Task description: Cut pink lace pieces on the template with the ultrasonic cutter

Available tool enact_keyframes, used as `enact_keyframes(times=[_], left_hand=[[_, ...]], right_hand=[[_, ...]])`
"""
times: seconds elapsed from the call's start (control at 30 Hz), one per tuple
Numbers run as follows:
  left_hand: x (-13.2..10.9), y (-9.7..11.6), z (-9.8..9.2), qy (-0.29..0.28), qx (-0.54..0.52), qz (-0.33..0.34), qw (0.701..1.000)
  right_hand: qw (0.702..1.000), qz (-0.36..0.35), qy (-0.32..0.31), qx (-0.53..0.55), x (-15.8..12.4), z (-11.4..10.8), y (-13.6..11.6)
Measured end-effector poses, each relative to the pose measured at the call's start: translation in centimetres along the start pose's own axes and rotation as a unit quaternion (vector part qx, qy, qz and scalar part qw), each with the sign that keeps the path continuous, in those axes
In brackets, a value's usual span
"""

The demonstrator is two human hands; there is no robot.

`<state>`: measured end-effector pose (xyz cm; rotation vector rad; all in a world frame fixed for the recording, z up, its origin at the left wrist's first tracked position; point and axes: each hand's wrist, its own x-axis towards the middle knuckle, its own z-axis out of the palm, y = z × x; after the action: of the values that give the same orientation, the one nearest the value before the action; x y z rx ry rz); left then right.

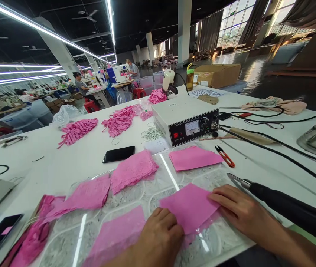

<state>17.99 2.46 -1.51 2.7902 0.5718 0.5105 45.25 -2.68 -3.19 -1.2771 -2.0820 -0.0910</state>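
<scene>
A pink fabric piece lies on the clear mat at the lower centre of the frame. The right hand pinches its right corner; the left hand curls at its lower left edge, grip hidden — perhaps this keeps it flat. The black-handled tool, lower right, seems placed for easy reach.

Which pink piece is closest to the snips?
The piece in front of the meter box; its right end lies beside the snips. All others lie farther off.
</scene>
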Motion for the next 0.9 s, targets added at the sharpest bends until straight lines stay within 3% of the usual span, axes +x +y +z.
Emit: enact_keyframes(times=[0.27, 0.57, 0.7, 0.9], left_hand=[[0.8, 0.2, -0.5, -0.029, -0.033, -0.062, 0.997], [1.8, 0.5, -1.6, -0.102, -0.048, -0.132, 0.985], [4.1, 1.0, -2.7, -0.187, -0.031, -0.186, 0.964], [9.6, 2.4, -1.6, -0.205, -0.024, -0.183, 0.961]], right_hand=[[0.998, 0.056, 0.011, 0.02, -1.1, -0.5, 0.3], [0.998, 0.043, 0.047, 0.004, -1.6, -1.1, 0.7], [0.997, 0.053, 0.052, 0.011, -1.7, -0.9, 0.8], [0.997, 0.026, 0.071, 0.002, -1.6, -0.8, 0.8]])
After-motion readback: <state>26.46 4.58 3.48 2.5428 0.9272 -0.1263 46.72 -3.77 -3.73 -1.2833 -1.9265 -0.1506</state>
